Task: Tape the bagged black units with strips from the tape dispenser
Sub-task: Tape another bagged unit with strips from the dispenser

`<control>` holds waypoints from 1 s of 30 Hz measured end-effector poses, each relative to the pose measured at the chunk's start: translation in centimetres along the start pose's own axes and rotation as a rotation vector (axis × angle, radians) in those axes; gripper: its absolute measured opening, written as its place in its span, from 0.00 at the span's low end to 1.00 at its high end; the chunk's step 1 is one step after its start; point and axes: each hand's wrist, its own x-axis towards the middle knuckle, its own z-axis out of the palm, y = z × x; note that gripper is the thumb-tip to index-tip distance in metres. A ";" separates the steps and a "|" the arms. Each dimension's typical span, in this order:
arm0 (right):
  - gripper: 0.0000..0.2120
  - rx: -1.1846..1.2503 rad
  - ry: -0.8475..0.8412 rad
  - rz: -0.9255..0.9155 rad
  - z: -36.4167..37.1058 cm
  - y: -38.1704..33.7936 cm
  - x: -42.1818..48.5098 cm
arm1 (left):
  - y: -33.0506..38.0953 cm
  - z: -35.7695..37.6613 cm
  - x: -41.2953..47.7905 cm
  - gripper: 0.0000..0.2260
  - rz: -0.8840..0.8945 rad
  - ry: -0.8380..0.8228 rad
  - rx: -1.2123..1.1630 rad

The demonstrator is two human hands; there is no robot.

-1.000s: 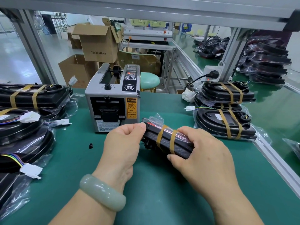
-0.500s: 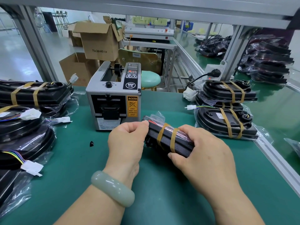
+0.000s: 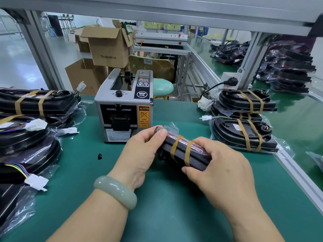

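Gripping one bagged black unit (image 3: 197, 159) in both hands, turned on edge over the green bench mat (image 3: 157, 215), just in front of the tape dispenser (image 3: 122, 110); unable to tell whether it is touching the mat. Curling the left hand (image 3: 139, 151) round the unit's far end, thumb pressing on top beside the crumpled bag mouth. Clamping the right hand (image 3: 222, 168) round the near end, fingers wrapping over the top, thumb pushing against the textured lower edge. Showing two tan tape strips (image 3: 174, 147) banding the unit side by side between the hands, with the right forefinger touching the nearer strip. Wearing a pale green bangle (image 3: 115, 191) on the left wrist. Working beside a stack of taped units (image 3: 244, 135) at the right, well apart from the hands, and beside a pile of more bagged units (image 3: 26, 145) along the left edge, white connectors sticking out. Leaving a small black scrap (image 3: 100, 156) lying on the mat near the dispenser's left front corner.
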 end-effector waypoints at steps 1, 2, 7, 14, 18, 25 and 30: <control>0.19 0.001 0.000 -0.003 0.0 0.0 0.0 | 0.0 -0.2 0.1 0.06 0.015 -0.007 0.014; 0.19 0.003 -0.003 -0.004 -0.1 0.0 0.0 | 0.0 -0.4 0.2 0.05 0.020 -0.012 0.023; 0.22 0.057 -0.001 -0.038 0.0 0.2 0.1 | 0.1 -1.0 0.5 0.08 -0.034 -0.093 -0.062; 0.46 0.244 -0.329 -0.107 -1.4 4.2 0.4 | -0.3 -1.5 1.3 0.07 -0.125 -0.078 -0.229; 0.38 0.391 -0.302 -0.077 -0.8 4.7 0.5 | -0.2 -1.4 1.5 0.09 -0.147 -0.032 -0.239; 0.26 0.439 0.015 -0.162 -0.5 3.5 0.6 | 0.0 -2.4 1.4 0.16 -0.176 0.178 -0.180; 0.24 0.403 0.121 -0.143 -0.5 2.6 0.6 | 1.8 -5.0 1.9 0.03 -0.135 0.460 -0.242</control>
